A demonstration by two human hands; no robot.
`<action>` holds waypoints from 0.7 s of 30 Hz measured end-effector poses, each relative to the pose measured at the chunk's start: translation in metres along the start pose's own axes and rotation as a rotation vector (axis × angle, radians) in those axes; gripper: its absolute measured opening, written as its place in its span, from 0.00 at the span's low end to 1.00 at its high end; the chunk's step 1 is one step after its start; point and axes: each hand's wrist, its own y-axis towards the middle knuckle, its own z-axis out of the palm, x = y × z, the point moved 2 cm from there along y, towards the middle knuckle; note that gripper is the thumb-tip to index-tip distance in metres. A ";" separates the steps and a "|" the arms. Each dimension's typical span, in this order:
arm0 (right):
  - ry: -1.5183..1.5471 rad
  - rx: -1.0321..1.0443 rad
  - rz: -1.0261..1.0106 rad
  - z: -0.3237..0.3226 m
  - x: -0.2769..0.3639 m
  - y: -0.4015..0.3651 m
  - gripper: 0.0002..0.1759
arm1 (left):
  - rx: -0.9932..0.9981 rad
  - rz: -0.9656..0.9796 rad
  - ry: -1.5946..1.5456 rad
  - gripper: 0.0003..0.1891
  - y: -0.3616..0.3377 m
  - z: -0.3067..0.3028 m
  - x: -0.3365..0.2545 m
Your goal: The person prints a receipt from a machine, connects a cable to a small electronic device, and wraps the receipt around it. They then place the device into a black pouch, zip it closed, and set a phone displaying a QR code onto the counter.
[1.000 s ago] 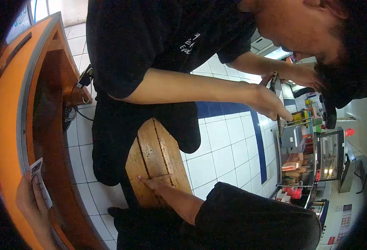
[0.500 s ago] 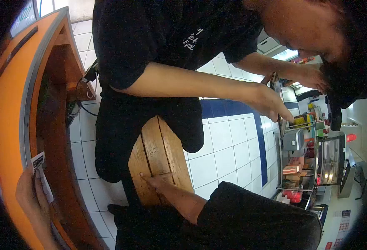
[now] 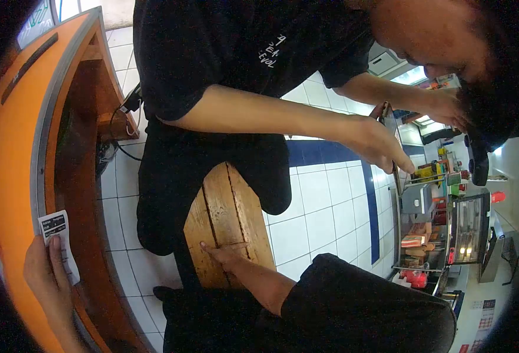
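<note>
My left hand (image 3: 47, 276) pinches a white printed paper slip (image 3: 65, 244), thumb on its front face. Black header blocks and lines of small print show on the slip, too small to read. The hand is close against the rim of an orange counter (image 3: 21, 159). My right hand (image 3: 227, 257), coming out of a black sleeve, rests on a wooden plank bench (image 3: 221, 203) with fingers spread and nothing in them.
A person in a black shirt (image 3: 230, 65) sits on the far end of the bench, one hand (image 3: 377, 144) at a flat device (image 3: 395, 132). White tiles (image 3: 324, 206) cover the floor. A cable (image 3: 118, 144) hangs beside the counter. Shelves hold boxes (image 3: 421, 238) and a glass-fronted appliance (image 3: 470, 226).
The paper slip in my left hand has turned so its printed face shows more broadly. My right hand stays on the bench. The view has shifted slightly.
</note>
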 end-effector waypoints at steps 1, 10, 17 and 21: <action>0.002 0.001 0.000 0.000 0.000 -0.001 0.62 | -0.012 0.023 0.004 0.10 -0.001 0.001 0.001; 0.011 0.013 0.000 0.000 0.000 -0.001 0.61 | -0.119 0.093 0.032 0.12 -0.001 0.003 -0.005; 0.013 0.015 -0.001 0.000 -0.001 0.000 0.61 | -0.154 0.105 0.019 0.13 -0.002 0.006 -0.006; 0.019 0.014 0.000 0.000 -0.001 0.000 0.61 | -0.031 0.044 0.014 0.10 -0.002 0.002 -0.003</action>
